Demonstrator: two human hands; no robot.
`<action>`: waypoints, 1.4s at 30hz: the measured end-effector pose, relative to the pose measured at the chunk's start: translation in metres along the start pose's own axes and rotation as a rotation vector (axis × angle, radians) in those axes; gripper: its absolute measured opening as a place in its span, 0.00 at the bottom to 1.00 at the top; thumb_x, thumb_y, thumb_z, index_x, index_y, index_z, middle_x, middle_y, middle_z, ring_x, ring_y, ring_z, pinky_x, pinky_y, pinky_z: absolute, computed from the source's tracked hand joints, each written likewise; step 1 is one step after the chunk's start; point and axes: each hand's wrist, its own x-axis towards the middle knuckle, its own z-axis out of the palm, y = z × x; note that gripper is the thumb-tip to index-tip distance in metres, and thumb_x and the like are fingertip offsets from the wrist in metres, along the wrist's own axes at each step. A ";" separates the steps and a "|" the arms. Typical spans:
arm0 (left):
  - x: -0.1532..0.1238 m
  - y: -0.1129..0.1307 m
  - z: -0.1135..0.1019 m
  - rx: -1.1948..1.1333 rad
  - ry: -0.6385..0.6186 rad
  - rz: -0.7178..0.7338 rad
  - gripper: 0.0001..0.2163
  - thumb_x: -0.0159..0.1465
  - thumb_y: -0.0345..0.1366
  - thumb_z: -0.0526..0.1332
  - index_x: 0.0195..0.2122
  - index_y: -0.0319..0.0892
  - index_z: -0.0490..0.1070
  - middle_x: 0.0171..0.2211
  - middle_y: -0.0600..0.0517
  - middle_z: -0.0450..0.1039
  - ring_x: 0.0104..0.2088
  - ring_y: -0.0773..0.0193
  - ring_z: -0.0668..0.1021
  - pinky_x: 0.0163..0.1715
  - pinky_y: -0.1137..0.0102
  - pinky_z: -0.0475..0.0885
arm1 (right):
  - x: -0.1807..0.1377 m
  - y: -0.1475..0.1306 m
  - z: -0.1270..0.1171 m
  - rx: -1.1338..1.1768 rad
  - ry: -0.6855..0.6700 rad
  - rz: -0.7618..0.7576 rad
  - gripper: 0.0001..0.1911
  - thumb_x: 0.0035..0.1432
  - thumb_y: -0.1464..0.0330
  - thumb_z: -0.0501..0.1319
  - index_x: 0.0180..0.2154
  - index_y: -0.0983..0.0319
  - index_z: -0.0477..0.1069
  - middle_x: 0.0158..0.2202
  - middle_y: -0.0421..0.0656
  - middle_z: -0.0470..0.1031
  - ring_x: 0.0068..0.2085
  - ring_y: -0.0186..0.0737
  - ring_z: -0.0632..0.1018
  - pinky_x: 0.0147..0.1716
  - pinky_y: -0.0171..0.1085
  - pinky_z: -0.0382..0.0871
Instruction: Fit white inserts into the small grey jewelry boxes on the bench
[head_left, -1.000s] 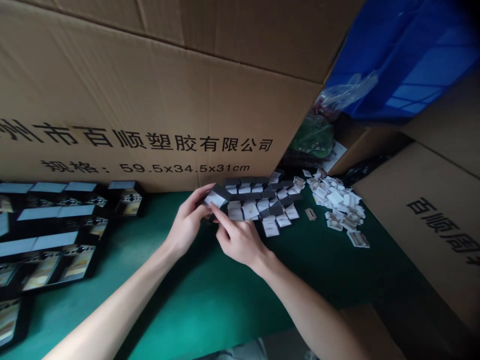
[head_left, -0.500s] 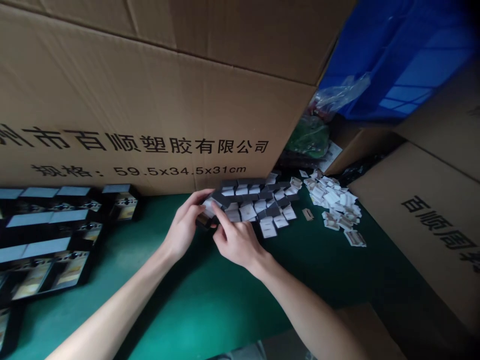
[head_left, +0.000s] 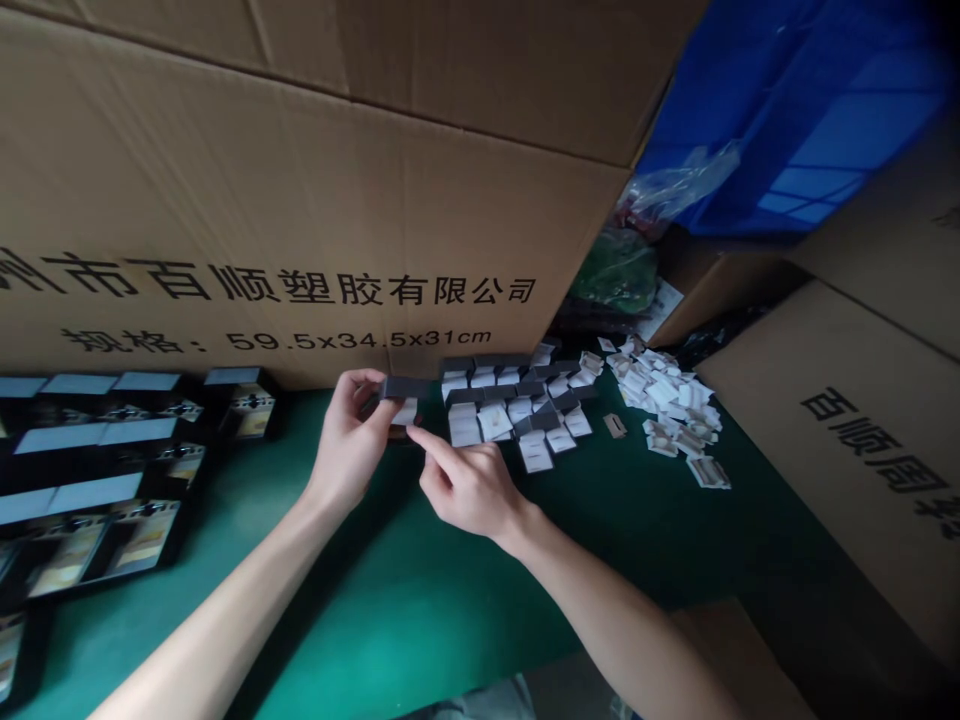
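Observation:
My left hand grips a small dark jewellery-type box with a raised lid, thumb at the front and fingers behind. A white insert shows inside the box, below the lid. My right hand holds nothing; its index finger is stretched out with the tip at the box's lower right edge, and the other fingers are curled. Just right of the box, several similar dark boxes with white inserts stand in rows on the green table.
A heap of white inserts lies to the right, with one loose insert nearby. Larger black boxes stand at left. A big carton walls off the back; another carton and a blue bin are at right.
My left hand has shifted slightly left and turned the box, so its lid now faces me more. My right index finger has moved from the white insert to the box's lower edge.

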 end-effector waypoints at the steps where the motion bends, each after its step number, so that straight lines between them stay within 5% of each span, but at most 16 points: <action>1: 0.000 0.001 0.000 0.007 0.012 0.000 0.16 0.57 0.39 0.71 0.44 0.48 0.70 0.41 0.52 0.77 0.32 0.61 0.82 0.27 0.70 0.77 | 0.000 0.000 0.000 0.005 0.006 -0.006 0.21 0.65 0.74 0.52 0.57 0.64 0.73 0.25 0.36 0.82 0.21 0.31 0.77 0.23 0.32 0.70; 9: 0.002 0.003 -0.001 0.033 0.029 -0.076 0.10 0.54 0.38 0.72 0.36 0.42 0.77 0.33 0.51 0.79 0.34 0.59 0.81 0.31 0.71 0.76 | -0.001 0.002 0.001 0.047 0.007 -0.030 0.20 0.65 0.74 0.52 0.54 0.65 0.75 0.26 0.36 0.82 0.22 0.32 0.78 0.24 0.33 0.70; 21: 0.005 0.002 -0.005 0.111 0.106 0.035 0.14 0.48 0.32 0.73 0.35 0.42 0.75 0.35 0.52 0.78 0.35 0.60 0.81 0.32 0.72 0.75 | 0.000 0.000 0.000 0.055 0.029 -0.018 0.18 0.66 0.74 0.53 0.52 0.64 0.75 0.27 0.37 0.83 0.22 0.30 0.77 0.23 0.32 0.68; 26: 0.005 0.003 -0.005 0.046 0.064 -0.062 0.18 0.50 0.35 0.74 0.43 0.42 0.81 0.35 0.50 0.81 0.36 0.57 0.82 0.36 0.68 0.76 | -0.001 0.001 -0.002 0.048 -0.037 -0.007 0.19 0.66 0.74 0.53 0.54 0.64 0.74 0.29 0.38 0.83 0.24 0.31 0.79 0.25 0.32 0.70; 31: 0.002 0.003 -0.002 0.023 0.045 -0.158 0.13 0.48 0.36 0.75 0.34 0.39 0.82 0.30 0.50 0.80 0.31 0.58 0.81 0.32 0.68 0.75 | -0.002 0.000 -0.003 0.003 -0.154 0.002 0.23 0.66 0.74 0.53 0.60 0.63 0.71 0.30 0.38 0.83 0.26 0.32 0.79 0.27 0.32 0.72; 42: -0.001 0.000 -0.005 0.136 -0.033 -0.138 0.11 0.51 0.35 0.73 0.35 0.40 0.79 0.28 0.52 0.76 0.29 0.62 0.78 0.27 0.71 0.73 | -0.003 -0.003 -0.003 -0.069 -0.169 0.045 0.24 0.64 0.73 0.54 0.60 0.63 0.71 0.28 0.38 0.82 0.24 0.33 0.78 0.24 0.33 0.67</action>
